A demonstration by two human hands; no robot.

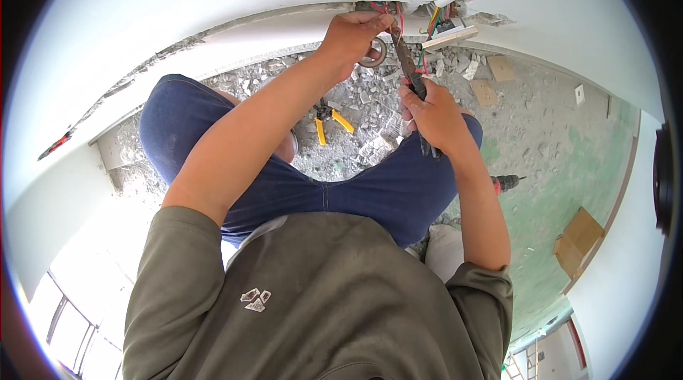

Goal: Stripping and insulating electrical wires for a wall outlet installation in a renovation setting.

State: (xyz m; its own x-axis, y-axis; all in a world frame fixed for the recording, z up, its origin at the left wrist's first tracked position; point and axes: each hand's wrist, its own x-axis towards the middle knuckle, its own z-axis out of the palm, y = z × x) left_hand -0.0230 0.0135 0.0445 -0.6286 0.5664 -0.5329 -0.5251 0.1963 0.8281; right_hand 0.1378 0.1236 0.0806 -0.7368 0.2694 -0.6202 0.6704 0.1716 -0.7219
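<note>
My left hand (347,40) reaches to the wall opening with thumb and forefinger pinched at a thin wire. A grey roll of tape (374,53) hangs at its lower fingers. My right hand (440,118) is closed round the dark handles of a pair of pliers (408,61), whose jaws point up to the left fingertips. What lies between the jaws is too small to tell. Red wires (401,22) come out of the opening there. Just right, a white socket panel (450,38) hangs off the wall on coloured wires (433,20).
Rubble (359,99) covers the floor between my knees, with yellow-handled pliers (330,126) lying on it. A power drill (506,183) is by my right leg. Cardboard pieces (484,92) and a white plate (579,95) lie farther right. A folded cardboard box (580,241) rests near the right wall.
</note>
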